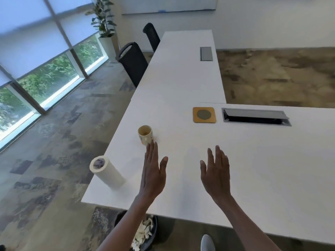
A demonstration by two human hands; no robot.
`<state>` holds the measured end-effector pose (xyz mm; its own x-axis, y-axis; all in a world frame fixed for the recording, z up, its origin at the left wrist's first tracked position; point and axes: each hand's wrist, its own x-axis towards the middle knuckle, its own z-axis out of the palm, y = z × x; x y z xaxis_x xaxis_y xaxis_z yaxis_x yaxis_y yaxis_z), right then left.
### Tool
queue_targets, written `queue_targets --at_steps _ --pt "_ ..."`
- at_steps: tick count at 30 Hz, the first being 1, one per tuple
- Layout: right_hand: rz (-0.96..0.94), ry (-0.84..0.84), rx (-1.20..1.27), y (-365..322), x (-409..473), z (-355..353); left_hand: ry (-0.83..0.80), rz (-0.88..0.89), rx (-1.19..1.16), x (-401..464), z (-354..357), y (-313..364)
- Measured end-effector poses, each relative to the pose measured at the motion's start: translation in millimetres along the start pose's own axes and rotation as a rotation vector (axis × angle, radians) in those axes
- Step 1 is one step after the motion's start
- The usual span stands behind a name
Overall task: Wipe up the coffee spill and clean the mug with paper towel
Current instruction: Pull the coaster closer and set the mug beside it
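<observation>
Head view. Both forearms enter from the near edge of the tabletop [253, 169]. Left hand [153, 171] and right hand [215, 171] hover palm-down over the white surface, fingers straight and spread, holding nothing.

Mug [145, 134] stands upright near the left edge of the tabletop, mouth up, a brownish residue visible inside. It lies just beyond the left hand's fingertips; whether they touch its base cannot be told. Right hand is well apart from the mug. Judgement: the left hand is the nearer one for a mug grasp.

Paper towel roll [107, 173] stands upright at the near-left corner of the tabletop, long axis vertical (leaning in this wide-angle view), to the left of the left hand. Judgement: the left hand is also nearer the roll; a sheet must be torn before any wiping.

Spill: no dark coffee patch is clearly visible; possibly a faint tint beside the mug, too weak to confirm.

Coaster [204, 115] lies further in, beside an open cable hatch [255, 117].

Room: waste bin [143, 232] with crumpled paper under the near edge, two dark chairs [134, 62] along the left side, windows, a potted plant, patterned carpet.
</observation>
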<state>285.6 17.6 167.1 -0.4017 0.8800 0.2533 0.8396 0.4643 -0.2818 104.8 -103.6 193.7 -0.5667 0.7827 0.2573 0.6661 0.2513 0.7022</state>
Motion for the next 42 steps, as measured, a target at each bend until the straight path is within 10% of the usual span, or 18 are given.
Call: queue_targets --at_steps 42 --pt "0.071 -0.268 0.167 115 307 114 -0.216 -0.329 -0.103 292 234 -7"
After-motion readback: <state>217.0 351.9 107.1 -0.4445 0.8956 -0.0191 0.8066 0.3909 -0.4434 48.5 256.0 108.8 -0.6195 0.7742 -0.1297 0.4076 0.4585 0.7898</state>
